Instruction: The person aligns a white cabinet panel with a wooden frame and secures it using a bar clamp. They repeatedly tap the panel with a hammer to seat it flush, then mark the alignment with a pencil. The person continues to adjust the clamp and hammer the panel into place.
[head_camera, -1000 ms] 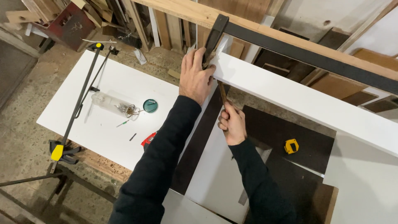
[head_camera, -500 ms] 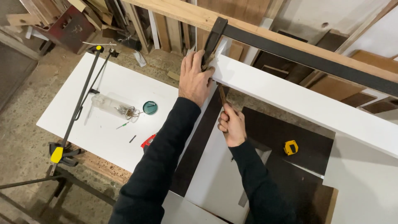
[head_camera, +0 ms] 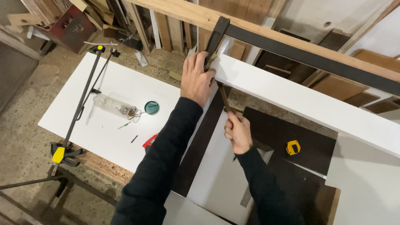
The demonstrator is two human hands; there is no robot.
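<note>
White panel (head_camera: pixel 308 98) runs from centre top toward right edge, its left end seated in black head of long bar clamp (head_camera: pixel 308 52). Clamp already placed across panel and timber rail (head_camera: pixel 208 18); tightening looks unfinished, since handle is in hand. Left hand (head_camera: pixel 198 79) lies flat on panel's end, fingers spread, touching clamp head. Right hand (head_camera: pixel 238 132), below panel, is closed in fist around wooden clamp handle (head_camera: pixel 224 96). Yellow tape measure (head_camera: pixel 293 147) lies on dark board (head_camera: pixel 287 139), untouched.
</note>
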